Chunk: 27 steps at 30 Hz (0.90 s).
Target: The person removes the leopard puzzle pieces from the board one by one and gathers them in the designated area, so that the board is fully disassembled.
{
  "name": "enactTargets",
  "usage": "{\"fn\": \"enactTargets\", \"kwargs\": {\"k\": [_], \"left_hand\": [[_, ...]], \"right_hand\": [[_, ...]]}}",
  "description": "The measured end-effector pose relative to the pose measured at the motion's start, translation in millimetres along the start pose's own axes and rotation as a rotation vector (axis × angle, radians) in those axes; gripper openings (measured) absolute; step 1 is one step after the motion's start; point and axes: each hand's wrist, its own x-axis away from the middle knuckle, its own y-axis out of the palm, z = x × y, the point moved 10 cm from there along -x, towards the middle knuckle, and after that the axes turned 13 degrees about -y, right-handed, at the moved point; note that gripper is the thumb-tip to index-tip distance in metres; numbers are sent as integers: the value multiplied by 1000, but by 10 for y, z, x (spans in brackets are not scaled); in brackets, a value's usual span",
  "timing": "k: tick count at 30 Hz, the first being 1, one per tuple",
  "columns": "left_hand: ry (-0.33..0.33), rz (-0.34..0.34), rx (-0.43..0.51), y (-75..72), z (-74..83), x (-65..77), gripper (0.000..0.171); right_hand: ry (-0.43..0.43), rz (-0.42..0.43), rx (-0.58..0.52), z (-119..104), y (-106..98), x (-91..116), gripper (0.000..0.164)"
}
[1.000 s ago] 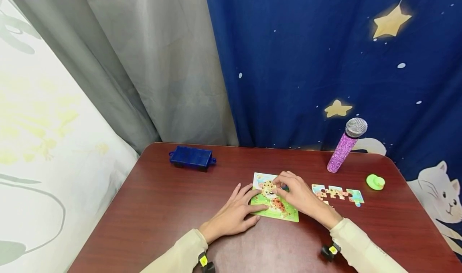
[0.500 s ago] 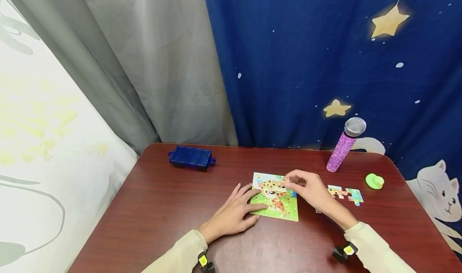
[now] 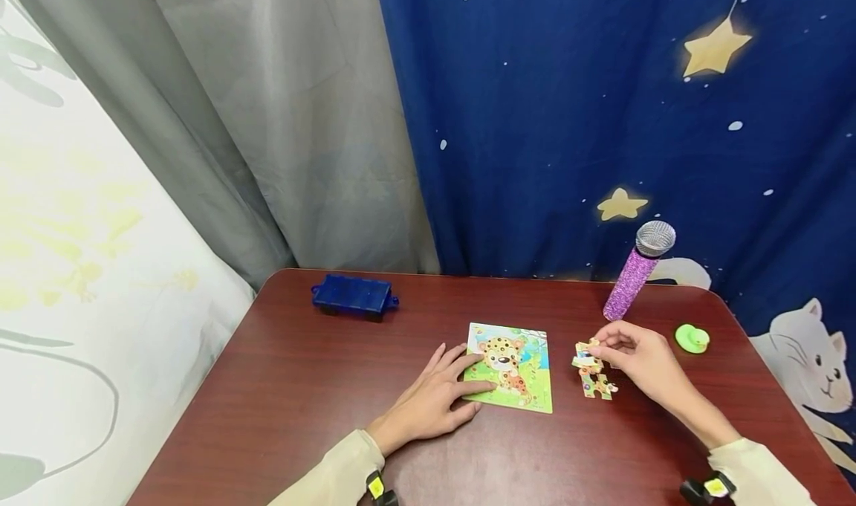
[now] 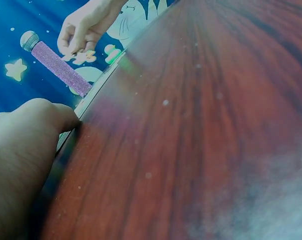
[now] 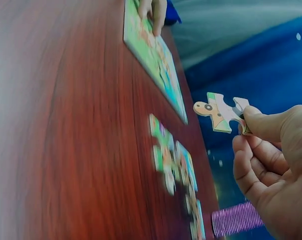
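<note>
My left hand (image 3: pixel 435 394) rests with fingers spread on the left side of a square puzzle board (image 3: pixel 540 372), which shows a cartoon leopard on green grass. My right hand (image 3: pixel 645 361) is off to the right of the board. Its thumb and fingers pinch a jigsaw piece (image 5: pixel 220 111), raised above the table in the right wrist view. Just beneath lie several loose puzzle pieces (image 3: pixel 597 387), partly covered by the right hand and blurred in the right wrist view. The left wrist view shows part of the left hand (image 4: pixel 25 150) near the tabletop.
A purple glittery microphone (image 3: pixel 630 279) stands at the back right, with a green toy duck (image 3: pixel 692 338) nearby. At the back left sits a blue toy wagon (image 3: pixel 353 295). Curtains hang behind the reddish-brown table (image 3: pixel 301 417).
My right hand has moved right from over the leopard picture, carrying a puzzle piece off the board to above the loose pieces. The left hand has stayed in place.
</note>
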Motion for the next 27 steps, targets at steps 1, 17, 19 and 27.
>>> {"fn": "enactTargets", "kwargs": {"k": [1, 17, 19, 27], "left_hand": [[0, 0, 0, 1, 2, 2, 38], [-5, 1, 10, -12, 1, 17, 37], [-5, -1, 9, -11, 1, 20, 38], [6, 10, 7, -2, 1, 11, 38]], "right_hand": [[1, 0, 19, 34, -45, 28, 13], [86, -100, 154, 464, -283, 536, 14], [58, -99, 196, 468, -262, 556, 16], [-69, -23, 307, 354, -273, 559, 21]]}}
